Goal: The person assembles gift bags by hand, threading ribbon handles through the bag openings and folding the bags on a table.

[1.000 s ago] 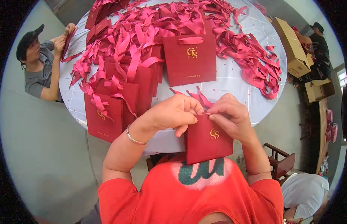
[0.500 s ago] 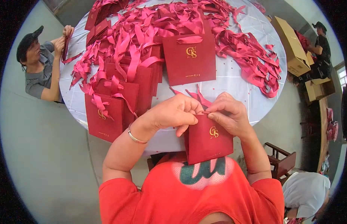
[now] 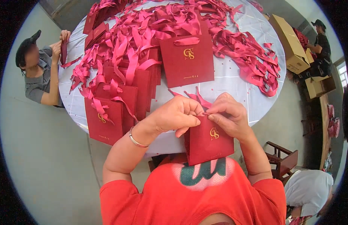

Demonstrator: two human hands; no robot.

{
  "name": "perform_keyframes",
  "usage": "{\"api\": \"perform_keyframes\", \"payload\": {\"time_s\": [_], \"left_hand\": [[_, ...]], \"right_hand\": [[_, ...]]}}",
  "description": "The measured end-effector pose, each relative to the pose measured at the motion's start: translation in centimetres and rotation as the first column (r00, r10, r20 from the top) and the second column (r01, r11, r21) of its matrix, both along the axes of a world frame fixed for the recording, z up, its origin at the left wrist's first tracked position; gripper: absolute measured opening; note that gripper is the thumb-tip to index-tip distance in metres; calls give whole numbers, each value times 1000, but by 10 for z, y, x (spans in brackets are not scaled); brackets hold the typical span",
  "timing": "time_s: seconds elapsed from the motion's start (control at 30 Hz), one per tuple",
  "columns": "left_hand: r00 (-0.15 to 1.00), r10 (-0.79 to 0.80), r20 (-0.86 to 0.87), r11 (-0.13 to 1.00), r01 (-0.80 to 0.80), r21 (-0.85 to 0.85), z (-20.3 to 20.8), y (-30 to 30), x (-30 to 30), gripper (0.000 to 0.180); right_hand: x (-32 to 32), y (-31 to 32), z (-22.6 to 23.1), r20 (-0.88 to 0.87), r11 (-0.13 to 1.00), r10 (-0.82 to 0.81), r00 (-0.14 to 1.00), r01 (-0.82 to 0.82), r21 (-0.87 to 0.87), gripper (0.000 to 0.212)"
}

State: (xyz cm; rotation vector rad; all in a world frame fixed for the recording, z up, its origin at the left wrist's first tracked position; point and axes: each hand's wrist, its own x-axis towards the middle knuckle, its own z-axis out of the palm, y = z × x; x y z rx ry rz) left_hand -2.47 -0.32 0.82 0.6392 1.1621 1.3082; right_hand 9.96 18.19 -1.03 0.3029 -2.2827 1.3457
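I hold a small dark red paper gift bag [image 3: 208, 142] with a gold emblem at the near edge of the round table [image 3: 234, 80]. My left hand [image 3: 176, 115] and my right hand [image 3: 229, 116] both pinch the bag's top edge, where a pink ribbon [image 3: 194, 98] sticks up behind my fingers. My fingertips meet at the middle of the top edge. A silver bangle sits on my left wrist.
A stack of finished red bags with ribbons [image 3: 114, 108] lies to the left, and a larger red bag [image 3: 187, 60] lies ahead. Loose pink ribbons [image 3: 252, 56] cover the table. A person [image 3: 37, 69] sits at the far left; cardboard boxes [image 3: 292, 43] and a wooden chair [image 3: 282, 161] stand to the right.
My hands and the bag have hardly moved; my fingers have shifted slightly at the bag's top edge.
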Motion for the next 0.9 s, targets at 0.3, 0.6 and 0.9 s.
{"api": "perform_keyframes", "payload": {"time_s": [0.3,0.6,0.9], "left_hand": [[999,-43,13,999,43,21,-1,0,-1,12],[999,-42,12,998,42,36,-3,-1,2,11],[997,9,-72,1000,-9,-4,1,2,6,8]], "right_hand": [[0,0,1,-38,999,44,998,-44,-12,14],[2,-2,3,-59,999,42,997,-44,-28,15],[7,-1,8,-63,1000,15,998,-16,-25,15]]}}
